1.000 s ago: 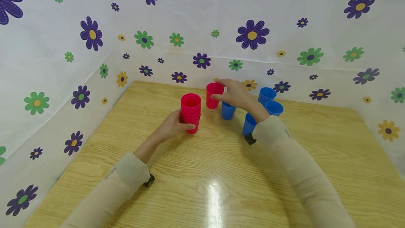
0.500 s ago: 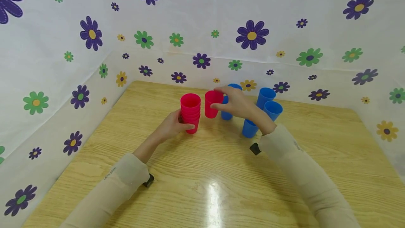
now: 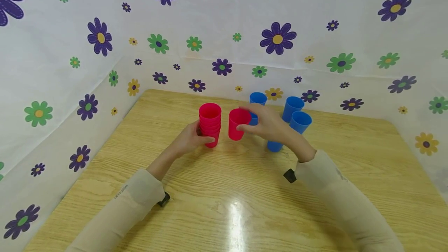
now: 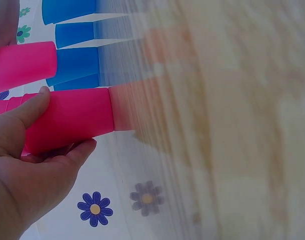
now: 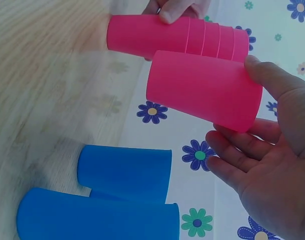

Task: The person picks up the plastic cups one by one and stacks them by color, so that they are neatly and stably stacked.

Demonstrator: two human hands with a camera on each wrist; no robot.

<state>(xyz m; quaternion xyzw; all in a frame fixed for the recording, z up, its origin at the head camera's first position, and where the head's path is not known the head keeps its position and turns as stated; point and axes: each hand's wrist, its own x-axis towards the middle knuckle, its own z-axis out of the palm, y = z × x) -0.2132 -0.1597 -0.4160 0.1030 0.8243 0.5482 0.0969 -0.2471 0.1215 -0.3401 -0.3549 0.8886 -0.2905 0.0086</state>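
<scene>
My left grip (image 3: 190,140) is curled round the lower part of the stack of red cups (image 3: 210,125), which stands upright on the tabletop (image 3: 210,209). My right grip (image 3: 265,123) pinches a loose red cup (image 3: 237,126) near its rim, lifted clear of the surface just beside the stack. That rim hold seems the weak point: held only at one end, the cup could swing or slip if my thumb shifts, and squeezing harder might bend the rim. A sideways knock from it could tip the tall stack, especially if my left fingers slacken. The blue cups (image 3: 301,121) behind and below my right wrist worry me too; partly hidden by my arm, one could topple should I dip or sweep carelessly.
</scene>
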